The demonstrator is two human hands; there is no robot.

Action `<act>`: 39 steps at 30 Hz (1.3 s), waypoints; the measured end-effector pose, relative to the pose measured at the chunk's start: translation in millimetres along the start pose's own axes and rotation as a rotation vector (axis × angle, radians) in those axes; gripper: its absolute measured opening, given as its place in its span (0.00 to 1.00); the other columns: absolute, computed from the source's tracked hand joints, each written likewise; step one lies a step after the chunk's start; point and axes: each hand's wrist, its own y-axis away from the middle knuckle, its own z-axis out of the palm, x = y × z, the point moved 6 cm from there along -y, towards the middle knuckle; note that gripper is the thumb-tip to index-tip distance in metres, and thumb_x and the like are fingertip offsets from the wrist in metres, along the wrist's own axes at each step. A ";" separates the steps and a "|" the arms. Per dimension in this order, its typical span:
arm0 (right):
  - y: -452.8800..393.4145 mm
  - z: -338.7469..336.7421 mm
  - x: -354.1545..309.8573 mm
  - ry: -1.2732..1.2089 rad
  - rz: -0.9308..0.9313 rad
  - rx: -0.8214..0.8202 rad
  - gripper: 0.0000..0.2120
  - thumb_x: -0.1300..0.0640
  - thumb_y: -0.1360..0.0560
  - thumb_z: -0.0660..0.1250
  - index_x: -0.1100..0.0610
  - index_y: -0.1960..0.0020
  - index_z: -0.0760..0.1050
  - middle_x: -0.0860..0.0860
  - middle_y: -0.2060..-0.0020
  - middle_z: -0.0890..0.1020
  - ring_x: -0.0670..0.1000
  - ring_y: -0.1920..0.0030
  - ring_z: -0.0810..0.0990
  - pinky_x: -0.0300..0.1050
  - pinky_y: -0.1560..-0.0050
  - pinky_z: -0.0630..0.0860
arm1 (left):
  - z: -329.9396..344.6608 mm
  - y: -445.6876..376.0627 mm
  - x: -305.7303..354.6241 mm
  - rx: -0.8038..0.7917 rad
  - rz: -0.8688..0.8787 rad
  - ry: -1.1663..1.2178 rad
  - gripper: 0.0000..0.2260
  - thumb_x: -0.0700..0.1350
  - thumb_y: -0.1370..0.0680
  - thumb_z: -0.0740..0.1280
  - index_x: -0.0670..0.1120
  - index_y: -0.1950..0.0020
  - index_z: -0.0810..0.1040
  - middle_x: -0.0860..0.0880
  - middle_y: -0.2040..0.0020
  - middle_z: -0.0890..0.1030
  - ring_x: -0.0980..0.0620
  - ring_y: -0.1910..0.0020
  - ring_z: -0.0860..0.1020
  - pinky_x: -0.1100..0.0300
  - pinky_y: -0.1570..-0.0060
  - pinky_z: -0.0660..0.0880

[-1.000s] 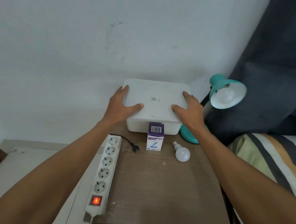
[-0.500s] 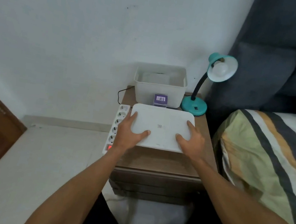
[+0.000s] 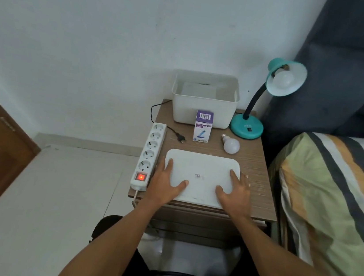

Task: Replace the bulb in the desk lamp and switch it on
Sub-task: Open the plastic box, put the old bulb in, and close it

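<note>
Both hands hold a white lid [image 3: 201, 177] flat on the worktop [image 3: 257, 171], near edge. Left hand [image 3: 166, 182] at lid's 9 o'clock side, right hand [image 3: 236, 191] at 3 o'clock; each grip grasping the lid, thumbs on top, fingers along the edges. Loose bulb [image 3: 231, 145] lies on its side at 1 o'clock from lid, near but apart. Bulb box [image 3: 203, 126] stands upright at 12 o'clock, just in front of open white bin [image 3: 204, 99]. Teal lamp [image 3: 247, 128] at bin's 3 o'clock, w/ a bulb fitted in its shade [image 3: 286, 78]. Power strip [image 3: 150, 154] along worktop's left edge, switch lit red; black plug [image 3: 182, 138] lies unplugged beside it. Bed [image 3: 335, 193] at 3 o'clock.
</note>
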 end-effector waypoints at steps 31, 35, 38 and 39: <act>-149.6 -47.8 -69.1 -0.018 -0.052 0.052 0.27 0.47 0.23 0.70 0.53 0.27 0.69 0.54 0.30 0.73 0.55 0.30 0.71 0.50 0.31 0.68 | -127.0 -198.7 81.9 0.381 0.249 0.154 0.41 0.66 0.24 0.69 0.47 0.19 0.57 0.45 0.18 0.58 0.47 0.19 0.55 0.45 0.23 0.61; -171.8 -31.5 -71.6 0.033 -0.093 -0.003 0.24 0.52 0.23 0.69 0.53 0.28 0.70 0.56 0.35 0.78 0.56 0.36 0.76 0.50 0.38 0.74 | -130.5 -243.5 79.2 0.285 0.203 0.114 0.54 0.75 0.32 0.68 0.48 0.17 0.50 0.47 0.16 0.52 0.48 0.18 0.50 0.45 0.21 0.55; -183.4 -18.0 -69.7 0.091 -0.130 -0.029 0.24 0.53 0.24 0.70 0.54 0.30 0.72 0.55 0.40 0.80 0.55 0.42 0.79 0.49 0.44 0.77 | -130.1 -265.4 81.8 0.224 0.179 0.051 0.61 0.77 0.36 0.70 0.46 0.16 0.46 0.47 0.16 0.50 0.49 0.17 0.49 0.48 0.20 0.52; -186.3 -15.2 -67.1 0.110 -0.114 -0.030 0.24 0.54 0.24 0.70 0.54 0.29 0.72 0.55 0.41 0.80 0.55 0.42 0.79 0.48 0.45 0.77 | -129.1 -270.6 82.2 0.205 0.171 0.038 0.62 0.77 0.37 0.70 0.45 0.17 0.45 0.47 0.16 0.49 0.49 0.17 0.49 0.49 0.20 0.52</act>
